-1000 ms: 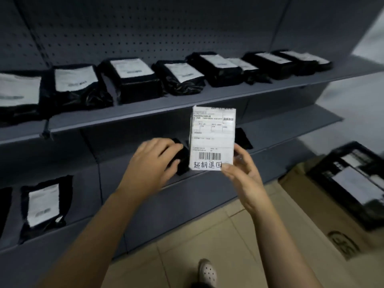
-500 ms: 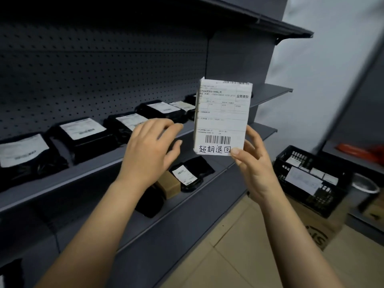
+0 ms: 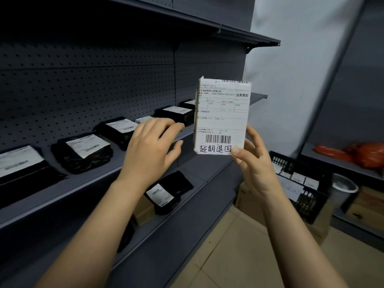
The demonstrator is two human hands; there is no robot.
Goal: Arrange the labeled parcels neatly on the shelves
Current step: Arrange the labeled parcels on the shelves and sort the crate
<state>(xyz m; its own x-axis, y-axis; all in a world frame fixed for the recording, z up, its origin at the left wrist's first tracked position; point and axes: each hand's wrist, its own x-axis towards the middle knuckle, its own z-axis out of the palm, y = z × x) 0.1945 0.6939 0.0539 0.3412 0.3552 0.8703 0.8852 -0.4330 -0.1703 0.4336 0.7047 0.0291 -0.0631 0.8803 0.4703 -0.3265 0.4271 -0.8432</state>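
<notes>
My right hand pinches the lower right corner of a small parcel with a white shipping label, held upright at chest height in front of the shelves. My left hand hovers just left of it, fingers loosely spread, holding nothing. Several black labeled parcels lie in a row on the middle shelf. On the lower shelf sit a black labeled parcel and a brown box, partly hidden by my left arm.
A black crate with more labeled parcels rests on cardboard boxes at the right. An empty upper shelf juts out overhead. Orange bags lie on another rack at the far right, with a white bucket below.
The view swung up and to the right along the shelving. My left hand let go of the black parcel on the lower shelf and rose beside the labeled parcel, which my right hand lifted higher.
</notes>
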